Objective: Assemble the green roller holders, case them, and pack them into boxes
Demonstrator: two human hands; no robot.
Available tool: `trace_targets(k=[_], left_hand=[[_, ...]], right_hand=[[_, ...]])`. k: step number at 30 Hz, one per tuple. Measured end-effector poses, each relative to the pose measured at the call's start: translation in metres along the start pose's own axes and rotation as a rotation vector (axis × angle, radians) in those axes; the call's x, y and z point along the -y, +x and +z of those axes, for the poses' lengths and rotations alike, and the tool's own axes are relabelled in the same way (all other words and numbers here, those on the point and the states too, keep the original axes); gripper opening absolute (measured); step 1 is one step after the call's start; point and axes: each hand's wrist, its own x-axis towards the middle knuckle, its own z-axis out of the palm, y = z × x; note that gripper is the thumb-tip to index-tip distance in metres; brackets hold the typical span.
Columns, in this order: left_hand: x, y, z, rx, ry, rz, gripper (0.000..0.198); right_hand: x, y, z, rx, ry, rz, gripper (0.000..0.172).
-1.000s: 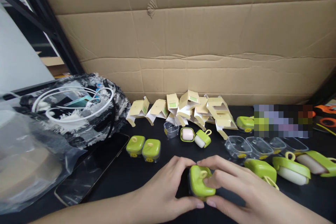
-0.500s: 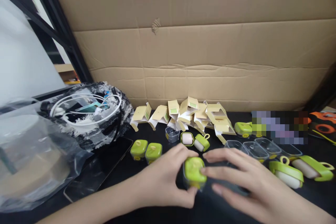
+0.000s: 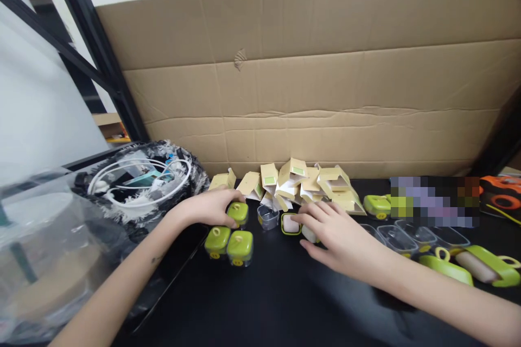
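My left hand (image 3: 214,207) is closed on a small clear container with a green lid (image 3: 238,213), thumb and fingers at its sides. Directly in front of it stand two matching green-lidded containers (image 3: 240,246), side by side. My right hand (image 3: 331,233) reaches over a green lid with a white block (image 3: 310,234); thumb and index finger are apart around it, and the hand hides most of it. Beside the index fingertip lies another green-rimmed lid with a white block (image 3: 290,224), white side up. An open clear container (image 3: 268,217) sits between the hands.
Several opened small cardboard boxes (image 3: 293,179) lie against the cardboard wall (image 3: 301,76). At right are clear containers (image 3: 396,239), green lids with white blocks (image 3: 488,265) and a green-lidded container (image 3: 376,206). A fluffy basket with a white cable (image 3: 142,181) and a plastic-wrapped bundle (image 3: 52,260) stand left.
My left hand has carried the green-lidded container away to the left, behind the other two. My right hand has left that container and moved forward over the lid with the white block.
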Motion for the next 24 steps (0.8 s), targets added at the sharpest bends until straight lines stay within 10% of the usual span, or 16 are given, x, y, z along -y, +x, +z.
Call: trace_targets(k=[11,24], left_hand=[[0.005,0.015,0.009,0.168,0.028,0.034,0.041],[-0.045,0.023,0.028,-0.177,0.078,0.147,0.047]], right_hand=[[0.003,0.038,0.023,0.068,-0.095,-0.030,0.036],[0.001,-0.005,-0.013,-0.060,0.314,0.060,0.029]])
